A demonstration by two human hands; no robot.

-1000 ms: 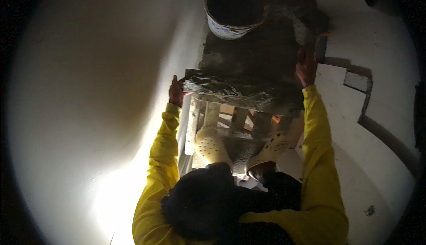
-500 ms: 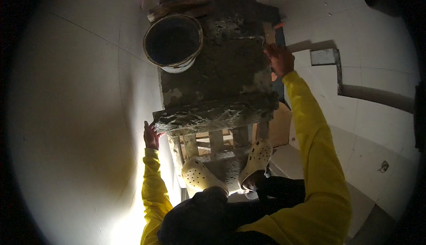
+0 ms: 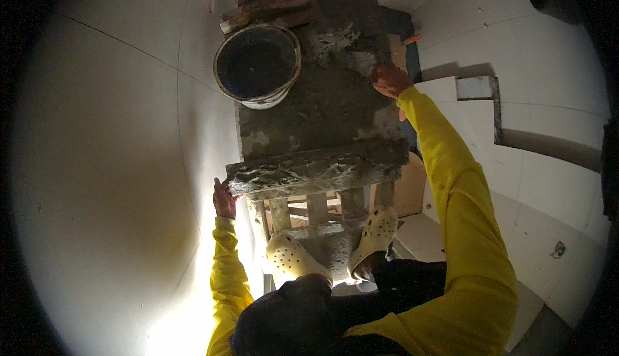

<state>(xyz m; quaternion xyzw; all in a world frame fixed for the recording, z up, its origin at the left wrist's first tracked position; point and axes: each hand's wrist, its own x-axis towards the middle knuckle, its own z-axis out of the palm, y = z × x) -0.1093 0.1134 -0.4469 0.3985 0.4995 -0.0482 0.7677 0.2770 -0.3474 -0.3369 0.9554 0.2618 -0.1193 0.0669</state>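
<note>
A long flat strip (image 3: 309,174) topped with rough wet mortar lies across the near end of a dark, mortar-smeared board (image 3: 309,120). My left hand (image 3: 224,201) is at the strip's left end, beside the wall, one finger pointing up and the others curled against the end. Over the board's right edge, my right hand (image 3: 391,80) is closed. A pale grey flat patch shows just left of its fingers; whether it is a tool's blade or mortar, I cannot tell. A round bucket (image 3: 258,66) with a crusted rim stands on the board's far left.
My feet in pale clogs (image 3: 298,257) stand on a narrow plank just below the slatted support (image 3: 316,206). A smooth white wall (image 3: 116,149) rises close on the left. White tiling with a stepped edge (image 3: 474,88) lies to the right. Bright light glares at lower left.
My right hand has moved slightly left and inward over the board, its fingers more closed. The left hand stays at the strip's end. The whole view has shifted a little.
</note>
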